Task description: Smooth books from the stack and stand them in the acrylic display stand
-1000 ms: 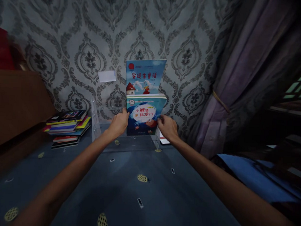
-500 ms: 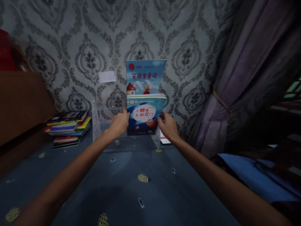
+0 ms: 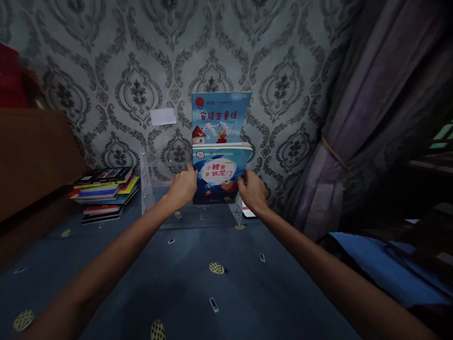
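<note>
One front blue paperback (image 3: 219, 174), upright near the right edge of the clear rack (image 3: 198, 218), presumably light, bendy, slick-covered, best taken by its side edges, where we pinch it with left hand (image 3: 183, 186) and right hand (image 3: 253, 192)

Pretty gloomy room on my end, I've gotta say: the light is low and cool, and the right side sinks nearly to black. Straight ahead I've got a wall (image 3: 230, 51) in silvery-grey damask paper, big dark medallions with leafy scrolls all over. A purplish-grey curtain (image 3: 325, 193) hangs on the right, gathered by a thin tan tie (image 3: 333, 155). Past it I can see pale greenish strips (image 3: 445, 132) at the edge, maybe a window, can't tell. On my left there's a boxy brown piece (image 3: 26, 158), kinda blurry. Below is a dark blue surface (image 3: 281, 301) printed with yellow spotted shapes (image 3: 217, 268) and little white-edged rectangles (image 3: 214, 305).
</note>
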`<state>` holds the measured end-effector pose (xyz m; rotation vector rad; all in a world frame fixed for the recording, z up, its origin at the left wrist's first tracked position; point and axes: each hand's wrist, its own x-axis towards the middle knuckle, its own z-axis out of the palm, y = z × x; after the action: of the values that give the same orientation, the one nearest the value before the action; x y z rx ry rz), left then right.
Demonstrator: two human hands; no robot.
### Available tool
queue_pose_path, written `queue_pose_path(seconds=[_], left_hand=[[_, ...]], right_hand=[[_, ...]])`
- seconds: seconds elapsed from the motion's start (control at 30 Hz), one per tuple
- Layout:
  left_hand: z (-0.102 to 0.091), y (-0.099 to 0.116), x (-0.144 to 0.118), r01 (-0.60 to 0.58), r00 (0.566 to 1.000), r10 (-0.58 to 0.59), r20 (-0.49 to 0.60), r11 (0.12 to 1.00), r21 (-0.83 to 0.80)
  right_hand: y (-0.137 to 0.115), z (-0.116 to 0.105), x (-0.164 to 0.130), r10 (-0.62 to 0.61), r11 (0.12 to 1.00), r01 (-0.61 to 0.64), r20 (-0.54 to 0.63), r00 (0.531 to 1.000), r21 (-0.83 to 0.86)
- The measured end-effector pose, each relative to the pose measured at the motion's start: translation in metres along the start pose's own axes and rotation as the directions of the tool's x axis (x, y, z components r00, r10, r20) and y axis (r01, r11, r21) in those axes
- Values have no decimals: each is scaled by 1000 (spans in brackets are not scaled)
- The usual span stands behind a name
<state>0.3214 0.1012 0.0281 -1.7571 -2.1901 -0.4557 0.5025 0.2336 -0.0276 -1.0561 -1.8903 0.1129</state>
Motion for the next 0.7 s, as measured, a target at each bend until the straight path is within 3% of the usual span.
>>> queue_pose_path(seconds=[0.5, 0.7], left_hand=[[-6, 5, -7, 25, 1000, -25, 8, 1000, -16], [-9, 8, -2, 63, 994, -67, -88, 997, -46]], right_hand=[[4, -4, -1, -32, 997, 30, 34, 999, 71], [9, -8, -7, -72, 979, 63, 40, 997, 194]])
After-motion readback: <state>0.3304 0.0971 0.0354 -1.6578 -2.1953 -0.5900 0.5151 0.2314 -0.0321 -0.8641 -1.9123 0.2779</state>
